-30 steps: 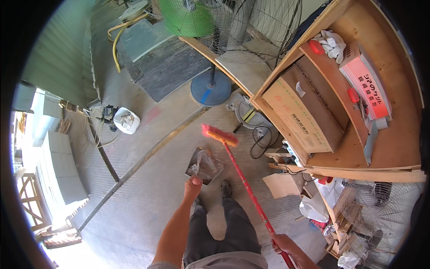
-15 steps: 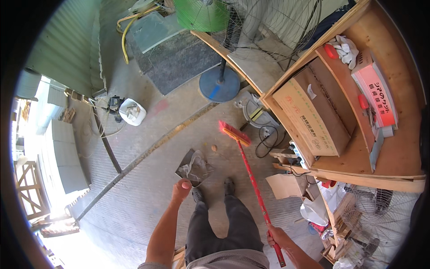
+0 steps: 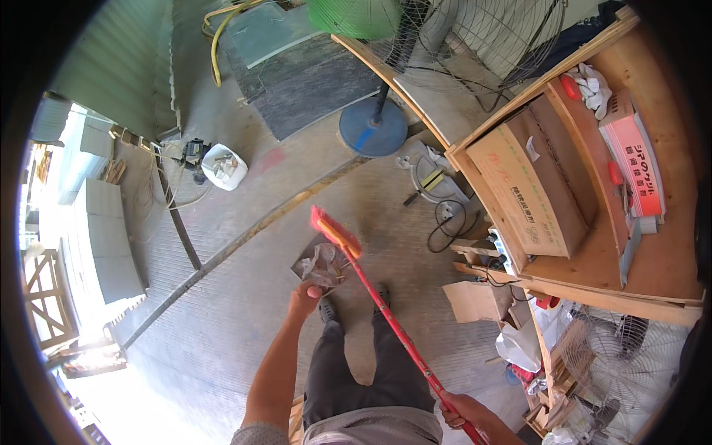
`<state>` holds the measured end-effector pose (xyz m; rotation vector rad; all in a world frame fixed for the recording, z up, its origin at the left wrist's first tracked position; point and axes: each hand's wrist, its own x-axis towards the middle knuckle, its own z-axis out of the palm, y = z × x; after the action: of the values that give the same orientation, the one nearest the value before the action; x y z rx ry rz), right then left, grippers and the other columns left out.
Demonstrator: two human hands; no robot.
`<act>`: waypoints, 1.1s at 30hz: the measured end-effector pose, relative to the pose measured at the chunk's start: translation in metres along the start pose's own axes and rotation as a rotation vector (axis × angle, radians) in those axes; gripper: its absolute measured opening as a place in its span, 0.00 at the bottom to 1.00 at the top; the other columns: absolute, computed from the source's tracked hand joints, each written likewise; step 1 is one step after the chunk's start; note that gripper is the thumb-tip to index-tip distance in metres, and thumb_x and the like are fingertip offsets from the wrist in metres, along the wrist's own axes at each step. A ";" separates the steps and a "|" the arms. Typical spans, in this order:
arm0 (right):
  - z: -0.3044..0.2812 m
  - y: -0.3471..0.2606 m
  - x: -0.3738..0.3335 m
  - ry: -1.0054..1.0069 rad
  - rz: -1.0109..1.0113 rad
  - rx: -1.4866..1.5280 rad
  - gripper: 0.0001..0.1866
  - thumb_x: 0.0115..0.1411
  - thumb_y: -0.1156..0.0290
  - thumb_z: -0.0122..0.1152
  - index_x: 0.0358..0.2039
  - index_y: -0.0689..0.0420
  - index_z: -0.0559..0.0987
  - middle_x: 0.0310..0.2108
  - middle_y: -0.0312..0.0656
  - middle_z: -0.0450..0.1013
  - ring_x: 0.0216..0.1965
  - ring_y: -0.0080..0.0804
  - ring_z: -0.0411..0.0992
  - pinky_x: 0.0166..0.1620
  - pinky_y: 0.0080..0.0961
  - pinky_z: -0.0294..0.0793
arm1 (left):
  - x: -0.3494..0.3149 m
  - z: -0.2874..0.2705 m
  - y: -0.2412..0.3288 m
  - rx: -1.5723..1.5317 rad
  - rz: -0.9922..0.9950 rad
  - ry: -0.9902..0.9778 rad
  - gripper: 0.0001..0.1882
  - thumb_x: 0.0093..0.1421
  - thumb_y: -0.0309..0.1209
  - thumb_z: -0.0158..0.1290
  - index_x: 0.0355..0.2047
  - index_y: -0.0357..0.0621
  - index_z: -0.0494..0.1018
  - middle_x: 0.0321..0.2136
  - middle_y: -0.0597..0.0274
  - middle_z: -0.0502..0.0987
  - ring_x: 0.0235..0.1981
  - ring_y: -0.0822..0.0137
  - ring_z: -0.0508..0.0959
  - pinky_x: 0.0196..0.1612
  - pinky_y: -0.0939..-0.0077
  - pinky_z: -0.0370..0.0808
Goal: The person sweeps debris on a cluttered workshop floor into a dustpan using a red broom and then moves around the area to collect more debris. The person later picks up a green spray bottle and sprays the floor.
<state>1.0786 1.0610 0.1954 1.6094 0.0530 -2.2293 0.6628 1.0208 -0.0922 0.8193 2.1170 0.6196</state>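
Red long-handled broom (image 3: 401, 336) had the right hand (image 3: 460, 409) clamped on it, red bristles (image 3: 342, 225) beside a dark, scoop-shaped dustpan (image 3: 301, 267) near the dark shoes (image 3: 328, 308). Left hand (image 3: 304, 298) was closed, apparently gripping the dustpan. Crumpled clear plastic film (image 3: 323, 262) lay loose inside; risk was snagging bristles or tilting spilling it.

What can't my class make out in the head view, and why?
Head view:
Handle of the dustpan: hidden, seemingly inside the left hand.
Much of its inside: under crumpled clear plastic.
End of the broom past the right hand: cut off by lower edge.
Top of the green fan: cut off by upper edge.
Pieces in the white container: too small.
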 end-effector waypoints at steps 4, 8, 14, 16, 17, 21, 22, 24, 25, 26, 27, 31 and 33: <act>0.006 -0.027 0.016 0.196 -0.107 -0.216 0.26 0.64 0.44 0.42 0.19 0.53 0.65 0.11 0.29 0.56 0.10 0.18 0.52 0.14 0.19 0.53 | 0.000 0.002 -0.011 -0.032 0.051 0.023 0.10 0.50 0.36 0.57 0.32 0.46 0.76 0.30 0.51 0.78 0.36 0.49 0.77 0.37 0.61 0.73; 0.008 -0.064 0.069 0.303 -0.291 -0.334 0.25 0.62 0.44 0.46 0.22 0.53 0.64 0.11 0.30 0.55 0.10 0.18 0.53 0.14 0.20 0.56 | 0.001 0.004 -0.016 -0.046 0.098 0.047 0.10 0.49 0.35 0.57 0.31 0.47 0.76 0.30 0.51 0.78 0.35 0.48 0.77 0.37 0.60 0.74; 0.026 -0.051 0.125 0.178 -0.073 -0.178 0.25 0.61 0.41 0.47 0.22 0.51 0.63 0.11 0.28 0.54 0.10 0.18 0.53 0.15 0.21 0.56 | 0.001 0.007 -0.009 -0.025 0.049 0.063 0.09 0.49 0.35 0.57 0.31 0.47 0.76 0.30 0.51 0.78 0.35 0.48 0.77 0.37 0.59 0.74; 0.026 -0.023 0.119 0.104 0.042 -0.164 0.25 0.60 0.41 0.46 0.22 0.50 0.63 0.11 0.28 0.55 0.10 0.18 0.53 0.15 0.23 0.57 | 0.000 0.006 -0.013 -0.031 0.054 0.083 0.09 0.50 0.35 0.57 0.31 0.46 0.75 0.29 0.52 0.78 0.34 0.50 0.78 0.36 0.62 0.74; 0.029 -0.015 0.105 0.059 0.082 -0.162 0.25 0.61 0.41 0.45 0.22 0.50 0.62 0.11 0.28 0.54 0.10 0.18 0.52 0.15 0.22 0.56 | 0.000 0.008 -0.019 -0.041 0.067 0.100 0.10 0.50 0.35 0.57 0.31 0.45 0.75 0.27 0.53 0.78 0.32 0.53 0.79 0.35 0.64 0.74; 0.025 0.006 0.049 -0.215 0.186 0.032 0.24 0.63 0.43 0.43 0.23 0.51 0.63 0.11 0.27 0.52 0.09 0.15 0.49 0.13 0.16 0.52 | -0.003 0.003 -0.018 -0.131 0.123 0.090 0.10 0.50 0.34 0.58 0.32 0.44 0.75 0.27 0.55 0.78 0.31 0.57 0.79 0.36 0.67 0.74; 0.024 0.008 0.039 -0.211 0.198 0.002 0.24 0.64 0.43 0.41 0.22 0.50 0.62 0.11 0.27 0.52 0.09 0.16 0.49 0.13 0.16 0.51 | -0.005 0.003 -0.019 -0.145 0.101 0.092 0.10 0.50 0.34 0.57 0.31 0.45 0.75 0.27 0.54 0.78 0.32 0.55 0.79 0.36 0.66 0.74; 0.032 0.005 0.018 -0.207 0.222 -0.068 0.26 0.65 0.42 0.37 0.22 0.50 0.61 0.11 0.27 0.52 0.09 0.16 0.48 0.14 0.16 0.48 | -0.009 -0.002 -0.020 -0.172 0.054 0.109 0.09 0.50 0.33 0.57 0.31 0.47 0.75 0.28 0.52 0.78 0.33 0.51 0.78 0.36 0.63 0.74; 0.040 -0.003 0.006 -0.187 0.222 -0.023 0.22 0.64 0.48 0.44 0.21 0.51 0.62 0.11 0.27 0.53 0.10 0.16 0.50 0.14 0.16 0.50 | -0.012 -0.005 -0.020 -0.154 0.031 0.109 0.10 0.50 0.33 0.57 0.33 0.46 0.75 0.29 0.52 0.78 0.34 0.52 0.79 0.37 0.64 0.74; 0.045 0.003 0.000 -0.112 0.161 -0.066 0.22 0.63 0.46 0.47 0.21 0.50 0.64 0.11 0.27 0.55 0.09 0.16 0.50 0.13 0.16 0.50 | -0.015 -0.005 -0.023 -0.186 0.031 0.107 0.10 0.50 0.33 0.57 0.33 0.46 0.75 0.30 0.54 0.78 0.35 0.56 0.79 0.38 0.67 0.74; 0.048 0.010 0.001 -0.056 0.107 -0.128 0.22 0.61 0.45 0.49 0.21 0.49 0.66 0.11 0.26 0.56 0.08 0.16 0.51 0.12 0.15 0.50 | -0.018 -0.009 -0.034 -0.207 0.021 0.128 0.10 0.51 0.33 0.57 0.34 0.46 0.75 0.31 0.56 0.79 0.36 0.60 0.79 0.39 0.69 0.74; 0.076 -0.011 -0.018 -0.002 0.034 -0.281 0.17 0.60 0.51 0.54 0.21 0.48 0.67 0.11 0.25 0.58 0.08 0.14 0.50 0.11 0.14 0.48 | -0.028 -0.036 -0.052 -0.288 -0.013 0.206 0.11 0.51 0.33 0.57 0.36 0.45 0.75 0.34 0.59 0.79 0.38 0.65 0.78 0.43 0.73 0.73; 0.082 -0.024 -0.020 0.019 0.014 -0.374 0.17 0.60 0.52 0.54 0.21 0.48 0.67 0.11 0.25 0.58 0.08 0.14 0.50 0.11 0.14 0.48 | -0.036 -0.050 -0.059 -0.338 -0.070 0.205 0.12 0.52 0.33 0.57 0.36 0.44 0.75 0.34 0.60 0.79 0.38 0.67 0.78 0.44 0.73 0.73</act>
<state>1.0014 1.0683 0.2366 1.4186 0.4355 -2.0434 0.6206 0.9474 -0.0841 0.5094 2.1289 1.0267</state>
